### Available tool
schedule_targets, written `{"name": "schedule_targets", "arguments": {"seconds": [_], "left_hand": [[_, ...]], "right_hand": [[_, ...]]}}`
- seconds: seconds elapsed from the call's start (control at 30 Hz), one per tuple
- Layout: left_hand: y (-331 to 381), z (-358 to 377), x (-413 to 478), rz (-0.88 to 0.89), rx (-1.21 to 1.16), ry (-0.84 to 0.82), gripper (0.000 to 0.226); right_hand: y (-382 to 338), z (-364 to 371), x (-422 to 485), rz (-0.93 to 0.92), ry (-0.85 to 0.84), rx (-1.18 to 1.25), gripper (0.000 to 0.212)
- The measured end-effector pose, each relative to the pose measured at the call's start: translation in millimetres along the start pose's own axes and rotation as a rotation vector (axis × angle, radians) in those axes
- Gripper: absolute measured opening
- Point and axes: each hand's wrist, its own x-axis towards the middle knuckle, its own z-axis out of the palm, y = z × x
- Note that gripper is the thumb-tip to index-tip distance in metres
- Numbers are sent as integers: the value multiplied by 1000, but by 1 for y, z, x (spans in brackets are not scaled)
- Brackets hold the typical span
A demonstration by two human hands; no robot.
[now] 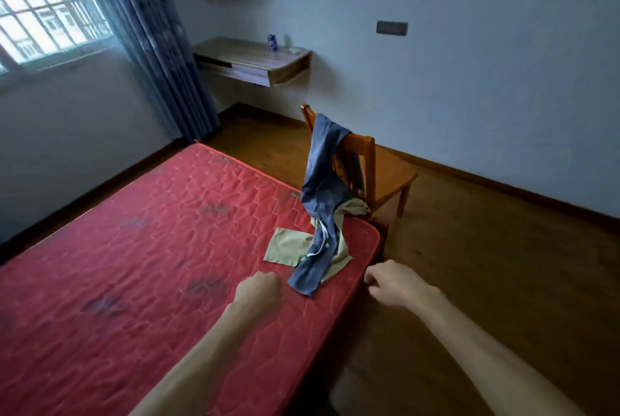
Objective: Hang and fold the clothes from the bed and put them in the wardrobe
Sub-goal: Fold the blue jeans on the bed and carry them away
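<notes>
L hand [259, 290], R hand [392, 284] curled, empty — blue garment [321, 192] just ahead

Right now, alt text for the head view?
A blue garment drapes from a wooden chair onto the corner of a red mattress, over a beige garment. A person's left grip and right grip extend toward them, fingers curled, holding nothing.
</notes>
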Motion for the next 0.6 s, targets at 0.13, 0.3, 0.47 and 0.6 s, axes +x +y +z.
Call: {"name": "schedule_targets", "arguments": {"seconds": [0.13,0.3,0.47,0.6], "left_hand": [[-7,-11,70,3,-44,-39,28],[-15,-39,156,44,-81,-30,33],[-21,-64,225,80,-100,-7,35],[-32,-68,260,82,-116,-58,36]], "right_hand": [[3,-17,61,-15,-24,-31,30],[9,-50,133,23,-64,-92,31],[9,-86,196,54,-55,-99,32],[8,-106,243,60,-114,-119,34]]}}
